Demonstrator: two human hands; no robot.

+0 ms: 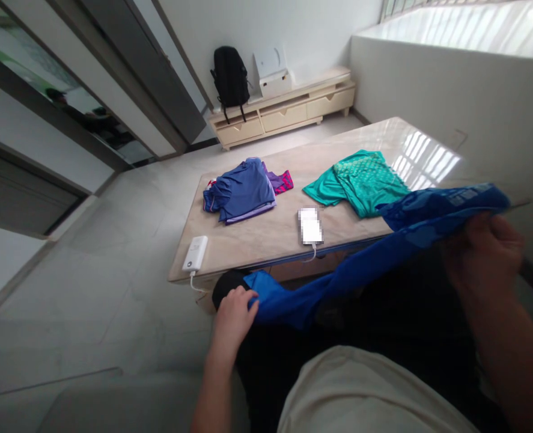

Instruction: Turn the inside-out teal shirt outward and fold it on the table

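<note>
A blue patterned garment (360,270) is stretched in a long narrow band above my lap, from my left knee to the table's right side. At its right end my right hand (487,246) is closed around the fabric and slightly blurred. My left hand (237,310) rests by the left end near my knee, thumb and fingers closed at the cloth's edge. Beyond the garment's right part lies a green garment (360,180), loosely spread on the table (257,243). Farther left, a stack of folded clothes has a dark blue garment (246,189) on top, with purple and pink cloth showing beneath.
A white power bank (195,254) with a cable sits at the table's near left corner. A phone with a blurred-out screen (310,226) lies near the front edge, also cabled. Behind, a low cabinet (284,117) carries a black backpack (231,77) and a white box (275,84).
</note>
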